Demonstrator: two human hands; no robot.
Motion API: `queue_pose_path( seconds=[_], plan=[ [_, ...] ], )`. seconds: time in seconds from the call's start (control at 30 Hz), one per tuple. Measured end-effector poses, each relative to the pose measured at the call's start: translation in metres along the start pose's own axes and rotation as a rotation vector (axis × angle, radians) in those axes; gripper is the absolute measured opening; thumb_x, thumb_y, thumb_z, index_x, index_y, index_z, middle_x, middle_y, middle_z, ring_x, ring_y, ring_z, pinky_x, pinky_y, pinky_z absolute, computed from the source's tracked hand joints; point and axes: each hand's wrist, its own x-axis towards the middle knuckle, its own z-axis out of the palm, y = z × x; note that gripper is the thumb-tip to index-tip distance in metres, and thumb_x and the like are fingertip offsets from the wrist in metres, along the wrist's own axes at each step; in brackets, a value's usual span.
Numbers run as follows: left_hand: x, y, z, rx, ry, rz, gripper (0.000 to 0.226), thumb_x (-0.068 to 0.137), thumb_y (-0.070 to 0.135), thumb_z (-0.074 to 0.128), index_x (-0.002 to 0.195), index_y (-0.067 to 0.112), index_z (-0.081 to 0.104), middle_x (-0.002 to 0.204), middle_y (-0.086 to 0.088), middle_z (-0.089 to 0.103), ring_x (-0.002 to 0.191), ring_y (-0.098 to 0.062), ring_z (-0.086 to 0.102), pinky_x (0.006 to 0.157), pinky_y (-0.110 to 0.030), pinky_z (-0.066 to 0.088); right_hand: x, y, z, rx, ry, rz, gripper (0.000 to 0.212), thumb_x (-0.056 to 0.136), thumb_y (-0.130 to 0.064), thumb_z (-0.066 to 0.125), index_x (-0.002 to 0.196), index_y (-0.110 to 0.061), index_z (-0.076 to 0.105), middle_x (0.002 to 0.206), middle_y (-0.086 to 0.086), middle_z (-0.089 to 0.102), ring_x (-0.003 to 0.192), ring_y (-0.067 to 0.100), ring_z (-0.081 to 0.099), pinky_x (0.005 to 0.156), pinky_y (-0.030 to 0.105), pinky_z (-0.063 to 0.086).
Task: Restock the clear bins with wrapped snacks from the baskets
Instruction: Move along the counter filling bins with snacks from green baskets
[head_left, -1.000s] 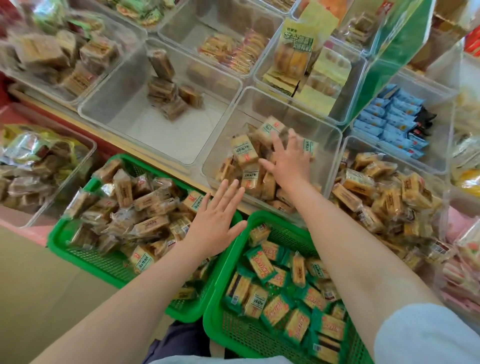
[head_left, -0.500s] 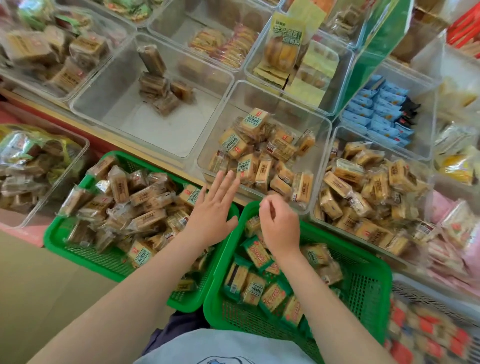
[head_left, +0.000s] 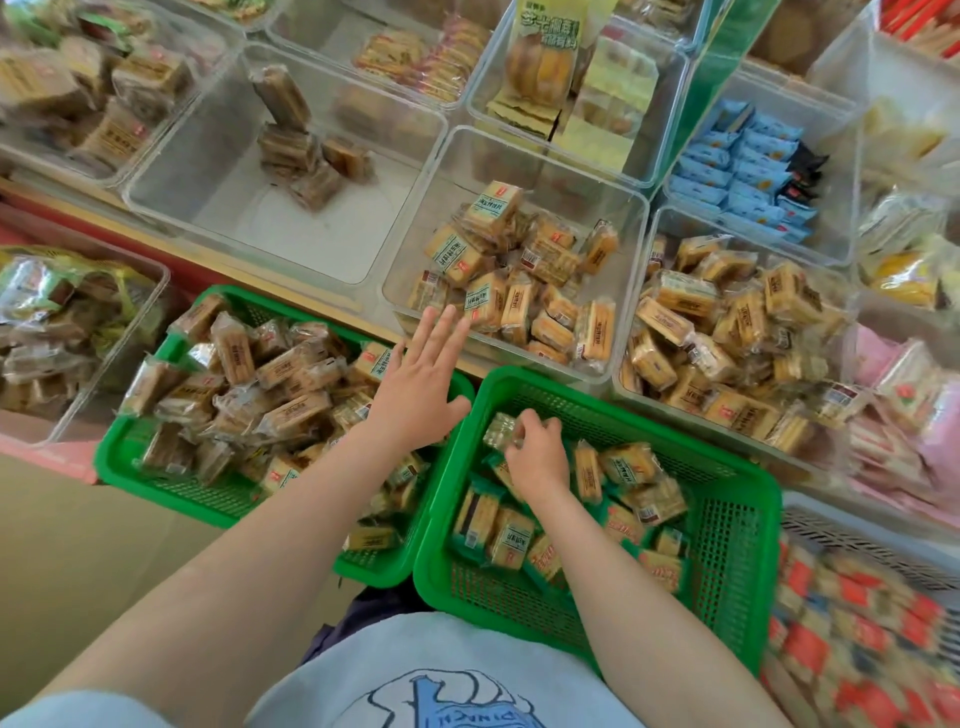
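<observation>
Fingers of the right hand (head_left: 537, 457) are curled down onto a clear-wrapped snack (head_left: 503, 430) at the far left corner of the right green basket (head_left: 737, 540), pinching it; whether the pack has left the pile cannot be told. A second ago this hand was spread inside the middle clear bin (head_left: 519, 249); it has since come back to the basket, so one delivery looks complete and a fresh pick is starting.

At 9 o'clock from it, the left hand (head_left: 415, 384) lies flat with fingers straight and slightly apart, across the seam between the two baskets, holding nothing, much as it lay before.

Green-edged packs (head_left: 506, 540) remain in the right basket. The left green basket (head_left: 130, 457) is heaped with brown wrapped snacks (head_left: 291, 374).

Farther off at 12 o'clock, the middle clear bin holds a moderate heap with bare floor showing. At 11 o'clock the neighbouring bin (head_left: 218, 182) holds only a few packs (head_left: 306, 156). Restocking is judged well short of finished.
</observation>
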Motion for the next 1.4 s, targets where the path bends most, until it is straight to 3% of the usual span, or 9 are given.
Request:
queue_pose_path(
  seconds=[0.27,0.37,0.53,0.7,0.8,0.97,1.1,1.23,1.4],
  plan=[
    [-0.001,-0.002,0.001,-0.007,-0.004,0.011,0.095,0.092,0.036,0.054,0.156,0.033,-0.016,0.162,0.008,-0.026,0.147,-0.014,-0.030,0.125,-0.049,0.002,-0.043,-0.019,-0.102,0.479,-0.023,-0.177,0.008,0.094,-0.018,0.068,0.092,-0.022,0.061,0.094,0.007,0.063,0.076,0.024,0.059,0.072,0.039,0.053],
    [-0.001,-0.001,0.001,-0.007,-0.009,0.007,0.096,0.091,0.035,0.053,0.156,0.032,-0.018,0.161,0.007,-0.028,0.146,-0.014,-0.032,0.125,-0.049,0.003,-0.039,-0.040,-0.140,0.658,0.119,-0.196,0.008,0.094,-0.018,0.069,0.092,-0.020,0.062,0.093,0.006,0.064,0.072,0.011,0.064,0.070,0.027,0.057],
    [0.001,0.000,-0.001,-0.011,-0.010,0.007,0.099,0.088,0.030,0.055,0.155,0.034,-0.018,0.162,0.007,-0.027,0.147,-0.014,-0.029,0.125,-0.049,0.003,0.028,-0.082,-0.136,0.668,0.251,-0.096,0.013,0.092,-0.019,0.069,0.089,-0.026,0.058,0.097,0.005,0.068,0.086,0.027,0.072,0.079,0.045,0.062],
    [-0.001,0.003,-0.003,0.003,-0.013,-0.009,0.095,0.089,0.030,0.054,0.158,0.032,-0.013,0.162,0.008,-0.026,0.147,-0.013,-0.029,0.125,-0.048,0.001,0.068,-0.099,-0.117,0.539,0.100,-0.001,0.017,0.099,-0.012,0.057,0.111,-0.022,0.064,0.110,0.002,0.067,0.081,0.015,0.065,0.068,0.026,0.055],
    [0.000,0.000,-0.003,0.019,-0.011,-0.011,0.094,0.090,0.030,0.053,0.158,0.030,-0.011,0.162,0.007,-0.025,0.147,-0.013,-0.029,0.125,-0.049,0.001,0.057,-0.095,-0.122,0.465,0.075,-0.052,0.030,0.099,-0.016,0.054,0.127,-0.021,0.064,0.119,-0.002,0.065,0.087,0.014,0.060,0.084,0.034,0.058],
    [-0.004,0.010,-0.001,0.151,-0.012,-0.031,0.092,0.091,0.032,0.048,0.158,0.019,-0.014,0.163,-0.004,-0.026,0.149,-0.022,-0.027,0.124,-0.049,0.000,-0.009,-0.058,-0.138,0.604,0.202,-0.160,0.019,0.100,-0.015,0.050,0.108,-0.020,0.066,0.104,-0.002,0.069,0.087,0.012,0.069,0.075,0.028,0.059],
    [-0.003,0.056,0.011,0.178,-0.059,0.095,0.089,0.096,0.038,0.046,0.158,0.017,-0.014,0.164,-0.003,-0.023,0.150,-0.022,-0.024,0.124,-0.047,-0.006,-0.039,0.014,-0.101,0.679,0.217,0.063,0.022,0.100,-0.007,0.048,0.095,-0.015,0.068,0.086,0.011,0.072,0.066,0.016,0.066,0.066,0.033,0.058],
    [0.000,0.076,0.028,0.185,-0.074,0.134,0.094,0.096,0.046,0.047,0.156,0.016,-0.019,0.163,-0.003,-0.027,0.149,-0.023,-0.027,0.124,-0.047,-0.003,-0.034,0.087,-0.056,0.372,0.169,0.277,0.010,0.099,-0.015,0.057,0.107,-0.016,0.063,0.111,0.010,0.068,0.084,0.021,0.063,0.073,0.036,0.054],
    [0.001,0.074,0.031,0.246,-0.090,0.164,0.100,0.094,0.052,0.046,0.154,0.014,-0.025,0.160,-0.004,-0.034,0.147,-0.025,-0.031,0.124,-0.049,0.002,-0.021,0.117,-0.033,0.082,-0.029,0.256,0.055,0.096,-0.041,0.065,0.142,-0.021,0.041,0.144,0.004,0.043,0.117,0.024,0.055,0.092,0.041,0.052]
  ],
)
